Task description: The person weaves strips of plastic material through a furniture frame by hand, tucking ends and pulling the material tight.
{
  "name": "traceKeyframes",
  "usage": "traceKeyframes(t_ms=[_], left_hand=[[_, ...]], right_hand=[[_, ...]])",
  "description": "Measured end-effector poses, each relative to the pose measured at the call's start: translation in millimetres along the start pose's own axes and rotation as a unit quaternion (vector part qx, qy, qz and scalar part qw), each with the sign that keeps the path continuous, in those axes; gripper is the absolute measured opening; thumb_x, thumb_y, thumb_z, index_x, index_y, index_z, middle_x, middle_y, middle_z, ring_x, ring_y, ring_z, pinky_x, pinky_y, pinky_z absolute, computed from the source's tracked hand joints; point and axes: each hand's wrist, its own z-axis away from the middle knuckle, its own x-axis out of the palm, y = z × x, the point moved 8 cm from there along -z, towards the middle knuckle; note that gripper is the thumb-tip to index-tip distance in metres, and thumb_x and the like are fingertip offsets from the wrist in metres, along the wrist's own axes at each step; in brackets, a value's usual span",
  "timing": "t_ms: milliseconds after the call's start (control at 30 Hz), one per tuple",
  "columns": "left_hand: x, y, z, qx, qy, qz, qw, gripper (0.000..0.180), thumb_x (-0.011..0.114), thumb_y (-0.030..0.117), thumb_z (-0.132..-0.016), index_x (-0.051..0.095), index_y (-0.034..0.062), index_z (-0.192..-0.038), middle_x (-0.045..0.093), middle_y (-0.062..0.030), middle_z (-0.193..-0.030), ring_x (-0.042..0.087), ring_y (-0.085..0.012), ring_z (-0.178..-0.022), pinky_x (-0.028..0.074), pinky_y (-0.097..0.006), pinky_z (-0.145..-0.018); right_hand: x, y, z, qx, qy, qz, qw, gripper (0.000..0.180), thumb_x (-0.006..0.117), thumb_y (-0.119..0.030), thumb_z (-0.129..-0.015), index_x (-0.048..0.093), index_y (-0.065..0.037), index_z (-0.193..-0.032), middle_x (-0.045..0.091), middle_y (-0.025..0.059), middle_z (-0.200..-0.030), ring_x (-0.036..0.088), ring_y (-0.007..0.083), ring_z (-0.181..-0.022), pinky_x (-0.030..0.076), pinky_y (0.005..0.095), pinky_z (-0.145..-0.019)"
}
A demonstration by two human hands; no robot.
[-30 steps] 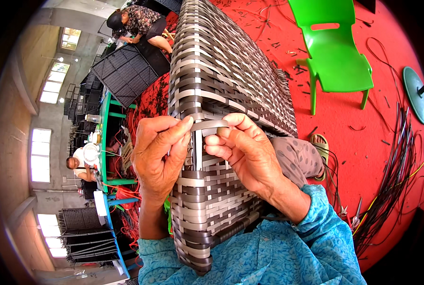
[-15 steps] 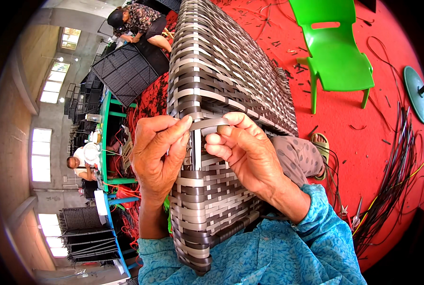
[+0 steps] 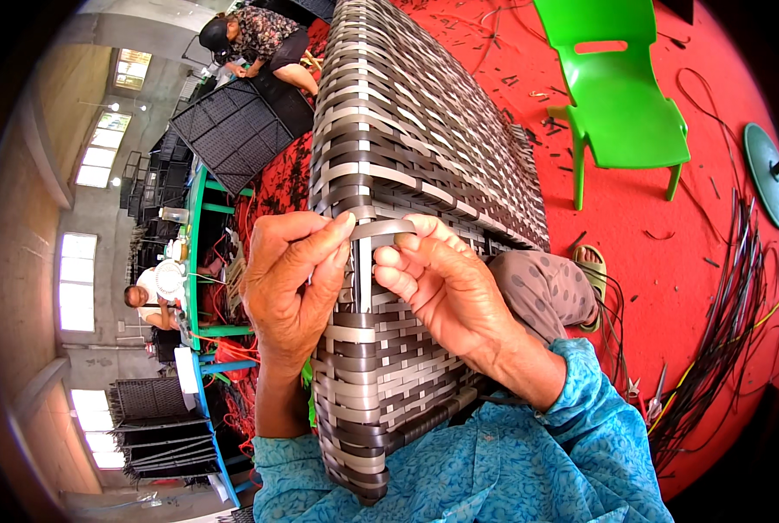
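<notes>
both hands meet at the near corner of a big woven panel [image 3: 424, 113] of grey and brown strips, which stands propped against the person's lap: the left hand [image 3: 293, 279] and the right hand [image 3: 446, 288] each pinch, fingers closed, an end of a short grey strip [image 3: 382, 229] bent over the edge. its far end seems tucked under a crossing band, though thumbs hide it. with so short a pinch, the springy strip could slip free and pop out of the weave.

Workshop interior, seen from above.
Red floor [image 3: 668, 218] bearing a green plastic chair [image 3: 620, 96]; bright windows [image 3: 77, 281] line the left wall.
</notes>
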Motion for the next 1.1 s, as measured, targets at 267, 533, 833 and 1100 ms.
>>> traceKeyframes(t_ms=[267, 533, 833, 1100], left_hand=[[-1, 0, 0, 0.004, -0.001, -0.001, 1.0, 0.026, 0.065, -0.001, -0.07, 0.066, 0.0038, -0.095, 0.055, -0.0051, -0.083, 0.051, -0.0154, -0.071, 0.042, -0.024, -0.059], [-1, -3, 0, 0.017, -0.018, 0.013, 1.0, 0.026, 0.063, 0.002, -0.071, 0.065, 0.0029, -0.097, 0.054, -0.0063, -0.085, 0.051, -0.0169, -0.073, 0.042, -0.025, -0.06], [-3, 0, -3, 0.005, -0.005, 0.028, 1.0, 0.025, 0.068, 0.003, -0.068, 0.066, 0.0027, -0.093, 0.057, -0.005, -0.08, 0.054, -0.0161, -0.071, 0.043, -0.025, -0.06], [-4, -1, -7, -0.073, 0.025, 0.037, 0.996, 0.013, 0.065, 0.003, -0.073, 0.067, 0.0018, -0.086, 0.058, -0.0055, -0.073, 0.053, -0.0135, -0.061, 0.041, -0.023, -0.055]], right_hand=[[6, 2, 1, -0.062, -0.038, 0.159, 0.985, 0.012, 0.061, -0.008, -0.082, 0.052, -0.007, -0.09, 0.06, 0.0041, -0.08, 0.06, 0.0104, -0.069, 0.049, 0.0208, -0.059], [16, -7, -6, -0.118, -0.08, 0.314, 0.939, 0.016, 0.066, -0.011, -0.079, 0.051, -0.007, -0.084, 0.056, -0.0008, -0.078, 0.052, 0.0046, -0.065, 0.042, 0.017, -0.058], [16, -8, -11, -0.05, -0.095, 0.322, 0.94, 0.018, 0.068, -0.012, -0.077, 0.053, -0.007, -0.087, 0.057, -0.001, -0.074, 0.052, 0.0034, -0.062, 0.044, 0.0177, -0.055], [9, 2, -10, 0.068, -0.094, 0.188, 0.975, 0.032, 0.056, -0.034, -0.085, 0.051, -0.005, -0.098, 0.057, 0.0028, -0.086, 0.057, 0.0088, -0.071, 0.049, 0.0211, -0.06]])
